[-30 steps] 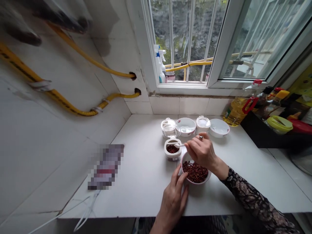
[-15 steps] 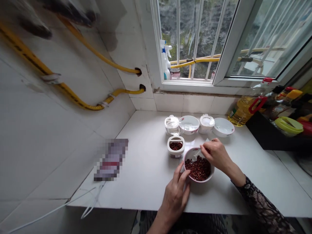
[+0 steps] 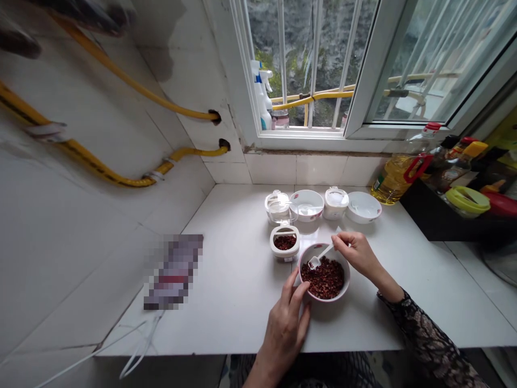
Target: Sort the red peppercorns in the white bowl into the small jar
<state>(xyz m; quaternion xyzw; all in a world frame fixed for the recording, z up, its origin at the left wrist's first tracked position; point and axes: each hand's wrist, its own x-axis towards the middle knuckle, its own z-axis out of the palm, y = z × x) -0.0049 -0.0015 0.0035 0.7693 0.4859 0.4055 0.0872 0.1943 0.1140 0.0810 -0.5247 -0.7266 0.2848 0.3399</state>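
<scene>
A white bowl (image 3: 346, 285) with a pink rim holds small dark red dried bits (image 3: 326, 280) that look like Sichuan peppercorns. My left hand (image 3: 286, 323) grips the bowl's left side, thumb and fingers at the rim. Pinched in my right hand (image 3: 357, 252) is the handle of a small white spoon (image 3: 315, 262). The spoon's scoop is over the bowl's left part, with a few bits in it. Just behind and left of the bowl stands a white seasoning jar (image 3: 285, 252), lid raised, with the same red bits inside.
Along the wall stand a lidded jar (image 3: 276, 203), a white bowl (image 3: 307, 210), another jar (image 3: 335, 205) and a second bowl (image 3: 364, 213). An oil bottle (image 3: 393, 178) and a black rack (image 3: 428, 215) of condiments are right. A pixelated object (image 3: 175, 272) lies left.
The spoon's scoop has come up out of the red bits and now shows clearly. The whole view has shifted slightly. My left hand stays on the bowl.
</scene>
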